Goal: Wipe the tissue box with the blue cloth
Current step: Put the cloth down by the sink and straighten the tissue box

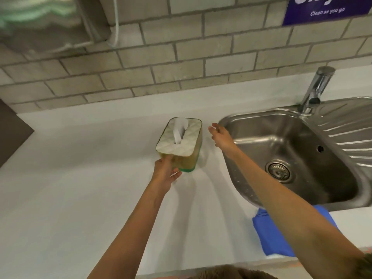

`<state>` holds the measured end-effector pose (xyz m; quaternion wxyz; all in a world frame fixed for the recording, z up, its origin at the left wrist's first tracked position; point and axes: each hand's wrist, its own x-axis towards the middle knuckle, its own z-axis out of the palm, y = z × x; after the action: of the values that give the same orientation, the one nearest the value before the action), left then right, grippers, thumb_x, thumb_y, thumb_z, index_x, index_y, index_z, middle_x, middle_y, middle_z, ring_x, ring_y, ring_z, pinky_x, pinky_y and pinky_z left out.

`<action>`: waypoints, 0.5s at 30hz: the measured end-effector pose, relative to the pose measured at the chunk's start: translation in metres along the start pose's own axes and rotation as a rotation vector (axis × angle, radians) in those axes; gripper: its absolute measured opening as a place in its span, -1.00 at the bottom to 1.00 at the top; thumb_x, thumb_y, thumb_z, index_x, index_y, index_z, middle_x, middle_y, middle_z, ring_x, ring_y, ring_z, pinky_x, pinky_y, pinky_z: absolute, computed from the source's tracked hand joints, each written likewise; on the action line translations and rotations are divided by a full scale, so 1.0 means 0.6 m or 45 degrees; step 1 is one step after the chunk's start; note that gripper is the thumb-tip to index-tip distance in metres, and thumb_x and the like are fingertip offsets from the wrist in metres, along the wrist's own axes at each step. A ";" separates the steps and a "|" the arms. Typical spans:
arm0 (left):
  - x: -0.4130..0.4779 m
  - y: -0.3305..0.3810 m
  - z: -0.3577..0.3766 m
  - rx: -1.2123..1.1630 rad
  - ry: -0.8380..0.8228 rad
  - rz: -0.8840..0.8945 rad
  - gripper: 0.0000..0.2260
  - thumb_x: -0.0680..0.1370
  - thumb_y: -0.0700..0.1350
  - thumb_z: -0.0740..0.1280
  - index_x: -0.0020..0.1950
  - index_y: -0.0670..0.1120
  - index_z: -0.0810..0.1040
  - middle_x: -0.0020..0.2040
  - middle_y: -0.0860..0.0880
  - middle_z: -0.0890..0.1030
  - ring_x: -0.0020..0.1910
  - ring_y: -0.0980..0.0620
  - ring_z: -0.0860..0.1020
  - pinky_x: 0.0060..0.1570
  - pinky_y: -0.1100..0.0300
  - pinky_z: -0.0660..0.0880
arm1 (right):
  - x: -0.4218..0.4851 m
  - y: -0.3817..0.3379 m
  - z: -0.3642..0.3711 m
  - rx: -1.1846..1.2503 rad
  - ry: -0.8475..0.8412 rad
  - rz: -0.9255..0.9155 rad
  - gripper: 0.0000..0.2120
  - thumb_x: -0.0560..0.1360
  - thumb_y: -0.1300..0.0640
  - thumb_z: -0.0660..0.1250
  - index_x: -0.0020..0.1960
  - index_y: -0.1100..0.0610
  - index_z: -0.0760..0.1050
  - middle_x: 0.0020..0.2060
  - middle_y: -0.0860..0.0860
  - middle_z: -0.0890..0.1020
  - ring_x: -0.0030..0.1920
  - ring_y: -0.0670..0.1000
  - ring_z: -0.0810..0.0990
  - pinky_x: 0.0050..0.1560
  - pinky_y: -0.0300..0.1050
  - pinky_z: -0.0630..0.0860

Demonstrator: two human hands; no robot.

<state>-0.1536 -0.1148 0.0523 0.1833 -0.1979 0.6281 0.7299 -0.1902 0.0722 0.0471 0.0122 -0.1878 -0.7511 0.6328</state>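
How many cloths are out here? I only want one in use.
1: a blue cloth lies on the counter's near edge, in front of the sink, partly hidden under the right forearm. Neither hand holds it.

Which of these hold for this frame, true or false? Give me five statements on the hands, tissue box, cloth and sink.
1. The left hand holds the near end of the tissue box. True.
2. The right hand holds the blue cloth. False: that hand is open and empty beside the box; the cloth lies on the white counter near the front edge, partly under the right forearm.
3. A white tissue sticks up from the slot in the box top. True.
4. The tissue box sits inside the sink. False: it is over the counter, left of the sink.
5. Water runs from the faucet. False: no stream is visible.
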 end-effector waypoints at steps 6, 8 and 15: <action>0.051 0.036 -0.016 -0.022 -0.015 -0.074 -0.86 0.57 -0.13 0.20 -0.18 -0.12 0.45 -0.31 -0.10 0.43 -0.34 0.01 0.40 -0.13 0.09 0.53 | 0.063 -0.016 0.030 0.052 -0.005 0.009 -0.47 0.59 -0.02 0.11 0.52 0.08 0.11 0.51 0.07 0.21 0.49 0.08 0.22 0.40 -0.10 0.18; 0.075 0.055 -0.021 0.006 0.031 -0.053 -0.86 0.56 -0.12 0.21 -0.16 -0.12 0.47 -0.29 -0.09 0.45 -0.33 0.02 0.42 -0.15 0.10 0.52 | 0.082 -0.017 0.039 0.041 -0.009 0.000 -0.49 0.59 0.00 0.13 0.50 0.09 0.16 0.49 0.07 0.26 0.47 0.08 0.26 0.39 -0.11 0.21; 0.177 0.130 -0.008 0.066 0.134 0.066 -0.82 0.58 -0.08 0.18 0.08 -0.16 0.45 -0.24 -0.07 0.49 -0.29 0.01 0.45 -0.24 0.18 0.46 | 0.143 -0.017 0.052 -0.044 0.103 -0.095 -0.59 0.55 0.18 0.22 0.38 0.21 0.38 0.32 0.14 0.49 0.27 0.10 0.48 0.25 -0.12 0.38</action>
<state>-0.2843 -0.1288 0.0622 0.1363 -0.2149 0.6603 0.7066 -0.2809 0.0668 0.0320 0.0629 -0.1855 -0.7673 0.6106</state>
